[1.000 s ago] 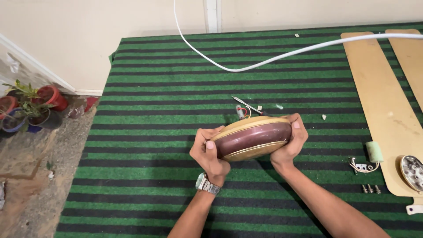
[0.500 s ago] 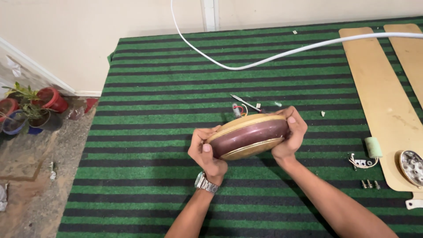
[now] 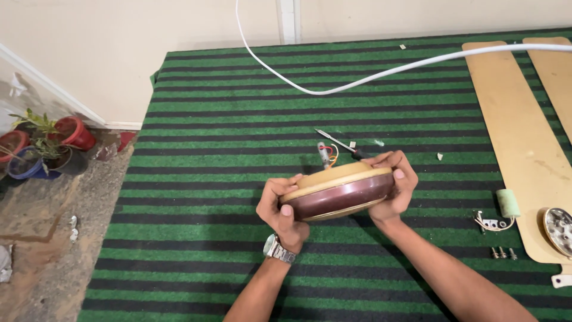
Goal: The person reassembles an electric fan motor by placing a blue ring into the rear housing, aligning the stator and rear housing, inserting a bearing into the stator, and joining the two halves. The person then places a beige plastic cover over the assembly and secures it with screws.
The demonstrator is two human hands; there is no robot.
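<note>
Maroon and tan, the round fan motor housing (image 3: pixel 338 192) sits between both hands, held clear above the green-and-black striped mat (image 3: pixel 196 179) and tilted so its right edge rides higher than its left.

Head view: the left hand (image 3: pixel 281 213) clasps the housing's left rim, thumb pressed on the maroon side band, fingers curled over the tan top edge. A metal wristwatch (image 3: pixel 277 248) sits on that wrist. The right hand (image 3: pixel 394 186) clasps the opposite rim, thumb on the side band, fingers wrapped over the top edge. Both hands are closed on the housing; neither is free.

Just beyond the hands, a screwdriver (image 3: pixel 337 142) lies on the mat, with a small bundle of coloured wires (image 3: pixel 326 155) showing above the housing's top edge. Farther beyond, a white cable (image 3: pixel 381 74) curves across the mat. Well to the right of the right hand lie tan fan blades (image 3: pixel 517 137), a pale green cylinder (image 3: pixel 508 202), loose screws (image 3: pixel 502 253) and a round metal part (image 3: pixel 559 229). Well to the left of the left hand, potted plants (image 3: pixel 42 143) stand on bare ground.
</note>
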